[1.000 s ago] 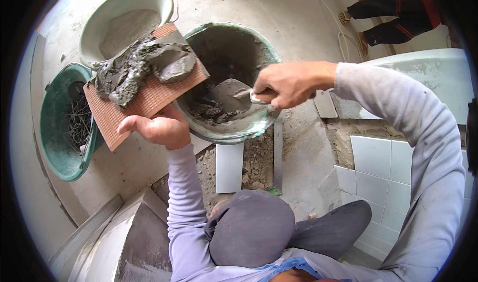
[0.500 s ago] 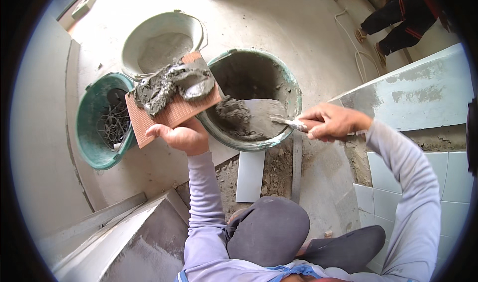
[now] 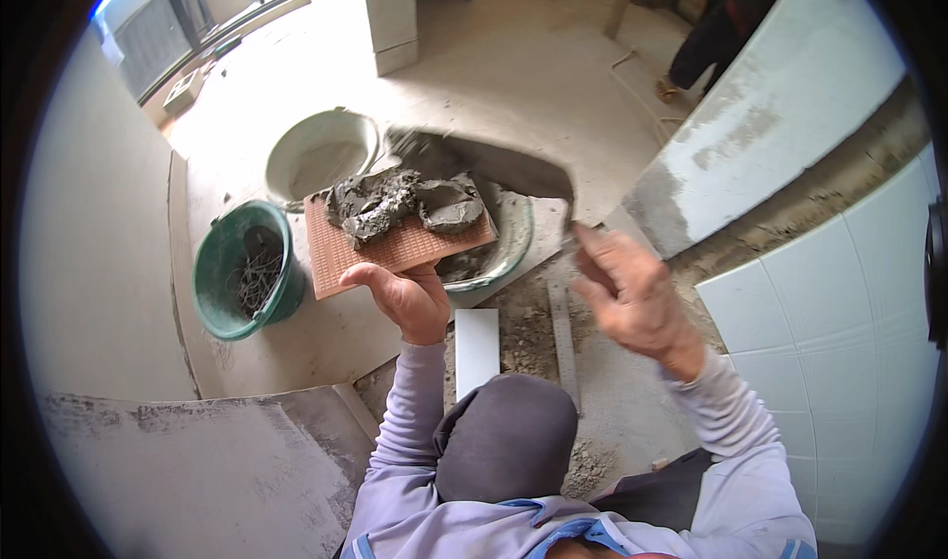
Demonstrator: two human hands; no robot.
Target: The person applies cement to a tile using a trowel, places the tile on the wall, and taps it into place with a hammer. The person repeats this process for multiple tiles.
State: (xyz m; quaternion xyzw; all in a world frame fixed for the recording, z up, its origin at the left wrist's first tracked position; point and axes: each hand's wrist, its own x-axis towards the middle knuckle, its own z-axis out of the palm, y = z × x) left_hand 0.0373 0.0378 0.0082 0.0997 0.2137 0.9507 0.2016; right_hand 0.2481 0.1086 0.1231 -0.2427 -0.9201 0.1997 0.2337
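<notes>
My left hand (image 3: 413, 304) supports a reddish-brown tile (image 3: 336, 258) from below, its thumb over the near edge. Wet grey mortar (image 3: 380, 203) lies in lumps across the tile's ridged face. Closed around a trowel's handle, my right hand (image 3: 637, 297) is held to the right of the tile. The trowel (image 3: 518, 172) is smeared by motion; its broad blade hangs over the mortar bucket (image 3: 520, 238), and a dark clump seems to sit at its far end. Tile and trowel hide much of that bucket, which has grey mortar inside.
A pale bucket (image 3: 370, 144) with grey contents stands behind the tile. At left, a green bucket (image 3: 212, 278) holds tangled wire. A white tile strip (image 3: 477, 347) and a straight bar (image 3: 563, 342) lie before my knees. White tiles (image 3: 780, 312) line the right; another person (image 3: 711, 36) stands far right.
My right hand has lifted the trowel out of the bucket, and its blade has swung up and away. The mortar-covered tile stays in my left hand. My view has tilted upward.
</notes>
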